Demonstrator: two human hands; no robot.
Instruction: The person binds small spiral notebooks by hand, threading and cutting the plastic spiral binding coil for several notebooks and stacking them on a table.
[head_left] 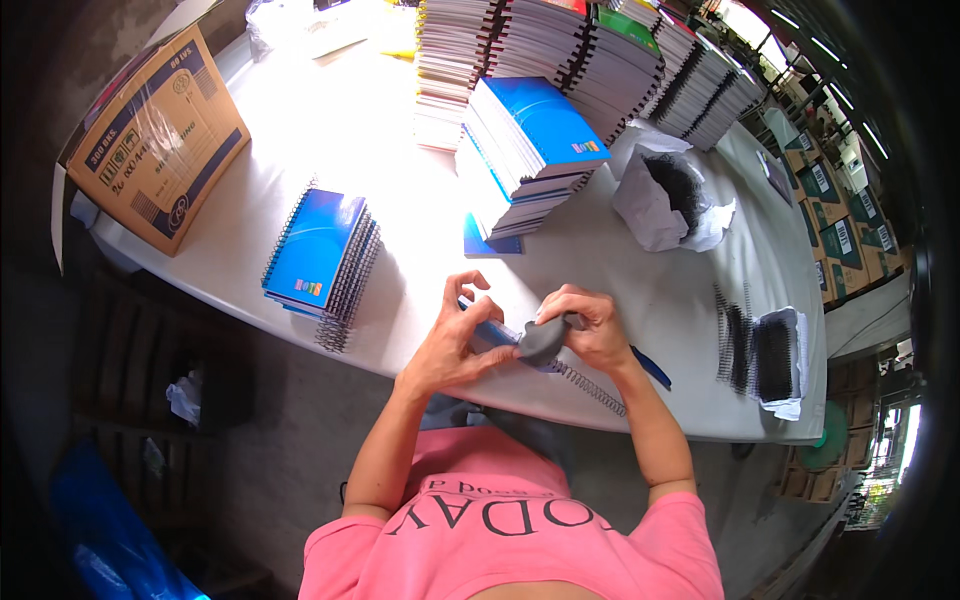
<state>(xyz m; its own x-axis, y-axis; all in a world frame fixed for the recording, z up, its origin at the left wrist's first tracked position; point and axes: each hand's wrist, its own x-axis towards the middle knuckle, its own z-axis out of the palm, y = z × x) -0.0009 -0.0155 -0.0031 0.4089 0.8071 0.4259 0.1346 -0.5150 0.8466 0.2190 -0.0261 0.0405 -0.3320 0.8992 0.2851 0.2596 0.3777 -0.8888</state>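
Filling my bottom edge: a pink shirt (500, 545), its wearer's bare forearms reaching over the near side of a white table (670, 290).
Nearest clutter: a loose coil (592, 388) slants out from under the hands, and a slim dark-blue object (653, 369) pokes past the right forearm, which blocks part of it from me.
Left hand: the left hand (455, 340) is half curled, thumb below and fingers above, pinching a narrow blue piece (493, 328) just over the table's near side.
Right hand: the right hand (590, 325) is bunched tight on a rounded grey piece (540, 343) – it covers the coil's upper end, so I cannot tell how they join.
Coil packet: an open white wrapper (801, 350) at right holds packed black coils (773, 358); loose coils (735, 340) lie just beside it.
Small stack: blue-covered spiral notebooks (318, 235), left of the hands.
Crumpled packet: a torn white packet (640, 205) gapes around a dark mass (675, 185).
Middle pile: blue-covered books (540, 120), stacked high.
Left carton: a brown carton (160, 150) – I cannot see inside.
Back: tall spiral-bound piles (540, 50); green-and-brown boxes (850, 250) beyond the table.
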